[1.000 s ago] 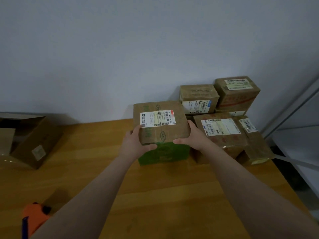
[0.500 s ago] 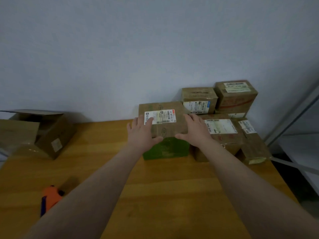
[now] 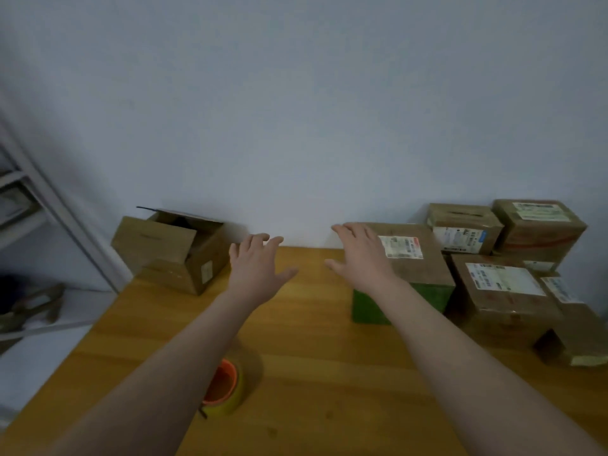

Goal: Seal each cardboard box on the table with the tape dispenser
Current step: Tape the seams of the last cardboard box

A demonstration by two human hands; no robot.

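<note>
Hands, two, bare: left hand [image 3: 257, 274] and right hand [image 3: 362, 262] both spread with straight fingers, holding nothing, poised over the bench [image 3: 312, 373] at frame centre; whether the right hand touches the green-sided box [image 3: 424, 258] behind it cannot be told. Open box [image 3: 174, 255], flaps up, unsealed, centre left against the wall, close to the bench's left edge. Tape dispenser [image 3: 223, 386], orange, lower centre, lying on the bench, partly hidden under the left forearm. Stacked boxes [image 3: 500, 284], labelled, right of frame. Hazards, as judged: a dropping forearm could knock the dispenser aside; a one-handed drag on the open box could swing it off the left edge or fold a flap inward; a rightward sweep could nudge the stack.
</note>
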